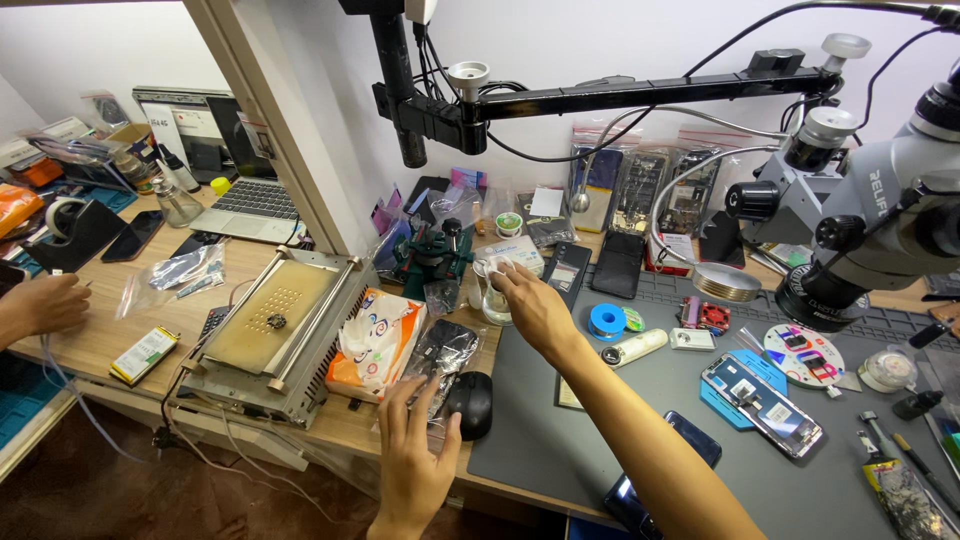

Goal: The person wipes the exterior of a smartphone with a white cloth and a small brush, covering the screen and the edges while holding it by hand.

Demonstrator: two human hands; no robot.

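Two hands work over a crowded wooden bench (120, 335) whose right part is covered by a grey mat (540, 420). The right hand (530, 305) reaches forward, its fingers closed loosely around the top of a small clear glass bottle (493, 300) that stands at the mat's far left corner, just beside a green clamp stand (432, 255). The left hand (415, 455) lies flat with fingers spread, holding nothing, on a clear plastic bag (440, 350) that covers a dark phone; a black mouse (471, 403) sits touching that hand's right side. Left of the bag lies an orange tissue pack (375, 345), then a metal heating plate (275, 330). On the mat lie a blue tape roll (606, 321), an opened phone (762, 403) on a blue pad and a round tray of parts. A microscope (860, 220) on a black arm hangs over the right side. Another person's hand (45, 305) rests at the far left edge. White walls stand behind, with a laptop (245, 205) farther back.
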